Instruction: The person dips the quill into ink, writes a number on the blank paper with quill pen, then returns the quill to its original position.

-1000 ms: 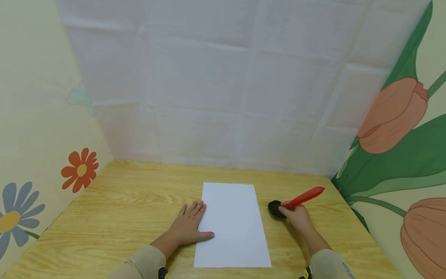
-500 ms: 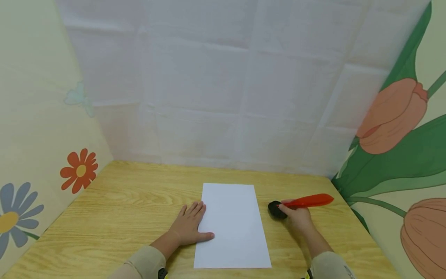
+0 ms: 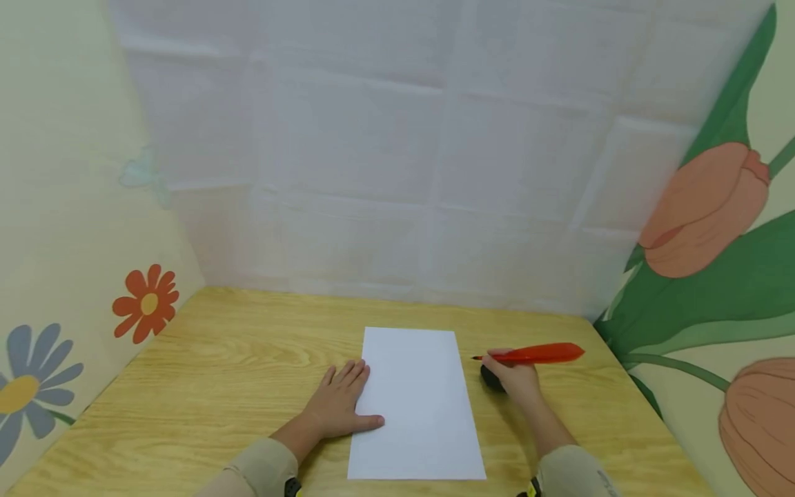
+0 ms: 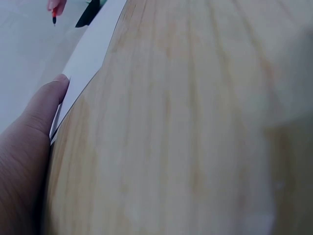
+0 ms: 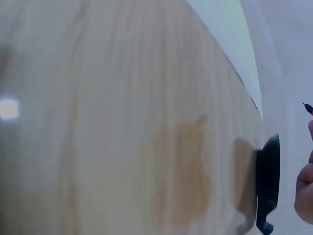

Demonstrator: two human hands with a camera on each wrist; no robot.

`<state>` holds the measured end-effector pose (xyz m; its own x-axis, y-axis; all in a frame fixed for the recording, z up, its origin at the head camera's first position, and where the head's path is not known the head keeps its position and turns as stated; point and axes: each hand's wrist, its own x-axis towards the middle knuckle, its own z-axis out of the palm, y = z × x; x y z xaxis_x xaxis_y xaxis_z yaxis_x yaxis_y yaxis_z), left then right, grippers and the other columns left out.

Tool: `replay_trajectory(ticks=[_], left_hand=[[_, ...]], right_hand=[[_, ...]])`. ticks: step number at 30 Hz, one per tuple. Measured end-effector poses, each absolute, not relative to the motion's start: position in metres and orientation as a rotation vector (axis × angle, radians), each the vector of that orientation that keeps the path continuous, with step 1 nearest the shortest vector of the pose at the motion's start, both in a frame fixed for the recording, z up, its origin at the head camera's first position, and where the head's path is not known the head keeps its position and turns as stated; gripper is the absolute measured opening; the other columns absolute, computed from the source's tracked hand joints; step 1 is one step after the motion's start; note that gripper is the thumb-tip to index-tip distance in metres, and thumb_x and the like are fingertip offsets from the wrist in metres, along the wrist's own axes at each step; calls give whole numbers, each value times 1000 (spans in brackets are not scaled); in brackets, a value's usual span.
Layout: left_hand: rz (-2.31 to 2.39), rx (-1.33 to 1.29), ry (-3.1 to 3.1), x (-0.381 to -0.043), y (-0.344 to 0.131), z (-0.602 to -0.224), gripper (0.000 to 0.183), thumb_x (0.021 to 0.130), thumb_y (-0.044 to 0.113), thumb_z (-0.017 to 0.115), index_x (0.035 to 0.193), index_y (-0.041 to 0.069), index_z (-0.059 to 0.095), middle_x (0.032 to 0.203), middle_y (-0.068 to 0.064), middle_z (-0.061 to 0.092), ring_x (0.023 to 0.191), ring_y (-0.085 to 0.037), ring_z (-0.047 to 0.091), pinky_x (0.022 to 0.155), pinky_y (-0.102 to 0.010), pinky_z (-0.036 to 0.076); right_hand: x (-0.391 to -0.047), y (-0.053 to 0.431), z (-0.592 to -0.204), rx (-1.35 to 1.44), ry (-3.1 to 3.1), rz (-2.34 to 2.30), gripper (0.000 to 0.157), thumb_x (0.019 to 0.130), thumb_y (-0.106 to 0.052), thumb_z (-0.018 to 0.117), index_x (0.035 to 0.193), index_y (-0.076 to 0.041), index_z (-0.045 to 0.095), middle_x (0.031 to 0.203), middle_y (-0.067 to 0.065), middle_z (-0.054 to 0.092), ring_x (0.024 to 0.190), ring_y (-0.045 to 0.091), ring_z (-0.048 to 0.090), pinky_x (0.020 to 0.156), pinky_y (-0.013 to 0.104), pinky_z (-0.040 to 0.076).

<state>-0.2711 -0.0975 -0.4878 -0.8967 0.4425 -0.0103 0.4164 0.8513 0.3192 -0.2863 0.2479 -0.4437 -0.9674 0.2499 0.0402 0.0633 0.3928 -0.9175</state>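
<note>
Flat on the left edge of a white sheet of paper [image 3: 419,407] lies my left hand [image 3: 335,407], fingers spread and thumb over the sheet. My right hand [image 3: 522,385] pinches a red feather pen [image 3: 549,353] near its writing end. The pen's dark tip points left toward the paper, and its feather trails off to the right. Below the fingers sits a round black pen stand [image 3: 491,381], partly hidden by the hand. In the right wrist view the stand [image 5: 268,174] shows from the side, with the pen tip [image 5: 308,108] above it.
The wood-grain table [image 3: 248,359] runs back to a creased white sheet [image 3: 373,172] hung behind it. Side panels carry painted flowers, a red one [image 3: 149,304] at left and a tulip [image 3: 708,214] at right.
The red feather pen has come up out of the black stand; its tip now shows, pointing left. The right hand has risen slightly and moved left. The left hand stays on the paper.
</note>
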Motion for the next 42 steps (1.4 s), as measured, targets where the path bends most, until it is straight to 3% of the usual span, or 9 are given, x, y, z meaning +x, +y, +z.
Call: replay_trajectory(ticks=[7, 16, 25, 32, 42], left_hand=[[458, 671, 2943, -271, -96, -487, 111, 79, 80, 52, 154, 3, 27, 163, -13, 22, 152, -32, 17, 121, -60, 8], [460, 674, 2942, -268, -96, -485, 110, 79, 78, 53, 154, 2, 27, 163, -14, 22, 152, -33, 17, 121, -59, 7], [448, 659, 2946, -267, -95, -483, 110, 79, 80, 51, 154, 3, 27, 163, -13, 21, 152, -31, 17, 121, -58, 8], [435, 661, 2946, -266, -95, -481, 109, 80, 79, 52, 154, 3, 26, 163, -13, 21, 152, -31, 17, 121, -58, 8], [439, 663, 2937, -265, -95, -478, 109, 80, 78, 53, 154, 3, 27, 163, -13, 22, 152, -32, 17, 121, -58, 8]], right_hand=[[-299, 224, -451, -269, -2442, 1644, 30, 89, -17, 71, 112, 2, 70, 104, 11, 74, 82, 3, 61, 75, 19, 49], [-312, 197, -460, -306, -2396, 1718, 28, 86, -17, 73, 108, 0, 72, 103, 12, 74, 99, 23, 65, 86, 30, 52], [-319, 178, -463, -315, -2378, 1722, 27, 84, -17, 74, 105, 1, 72, 98, 13, 73, 86, 17, 60, 73, 23, 48], [-323, 170, -468, -314, -2410, 1750, 28, 88, -15, 70, 110, 2, 69, 110, 20, 70, 95, 24, 61, 90, 37, 51], [-323, 162, -471, -309, -2417, 1716, 26, 87, -14, 69, 107, 3, 69, 107, 21, 71, 95, 24, 63, 93, 42, 51]])
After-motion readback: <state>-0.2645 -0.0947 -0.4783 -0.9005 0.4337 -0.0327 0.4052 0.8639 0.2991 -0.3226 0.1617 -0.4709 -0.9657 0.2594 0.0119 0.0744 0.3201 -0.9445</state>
